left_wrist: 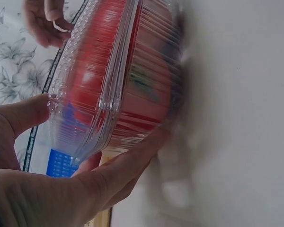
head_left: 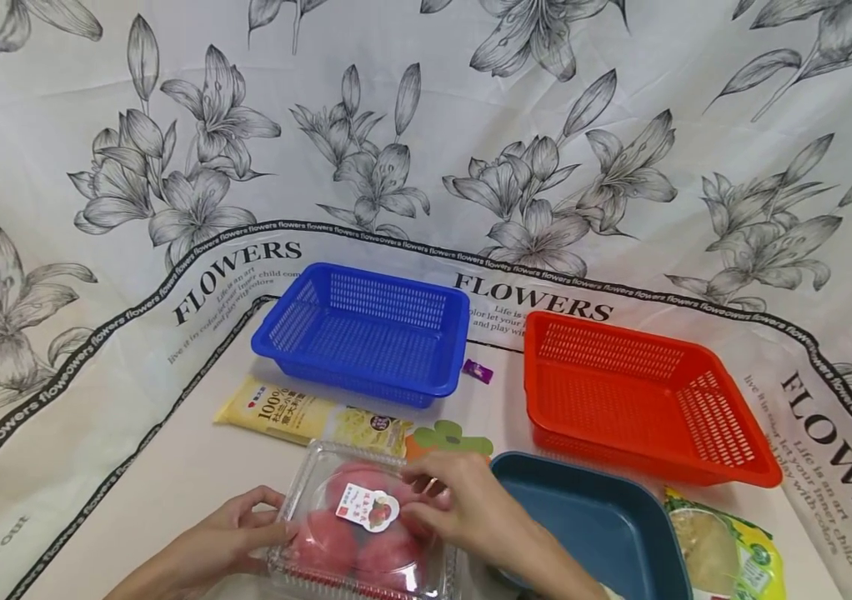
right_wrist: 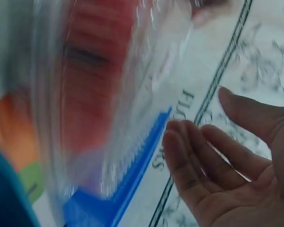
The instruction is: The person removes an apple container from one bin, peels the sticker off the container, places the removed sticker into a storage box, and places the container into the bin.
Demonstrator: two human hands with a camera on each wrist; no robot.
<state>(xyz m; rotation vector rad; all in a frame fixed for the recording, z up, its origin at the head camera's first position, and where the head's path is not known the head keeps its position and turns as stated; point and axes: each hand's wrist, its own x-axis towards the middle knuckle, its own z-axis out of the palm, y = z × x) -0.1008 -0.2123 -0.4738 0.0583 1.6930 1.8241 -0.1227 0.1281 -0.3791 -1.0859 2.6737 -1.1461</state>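
A clear plastic clamshell box stands near the front of the table, with several round red fruits inside and a white-and-red label on its lid. My left hand grips the box by its left side. In the left wrist view, the thumb presses the lid's edge while the fingers reach round the lower part of the box. Over the lid's right side hovers my right hand. The right wrist view shows that hand apart from the box, fingers loosely bent and nothing held; the box is blurred there.
Behind the box lies a yellow pasta packet, with a blue basket beyond it. A red basket stands at right, behind a dark teal tray. There are also a green-yellow packet and a small purple packet.
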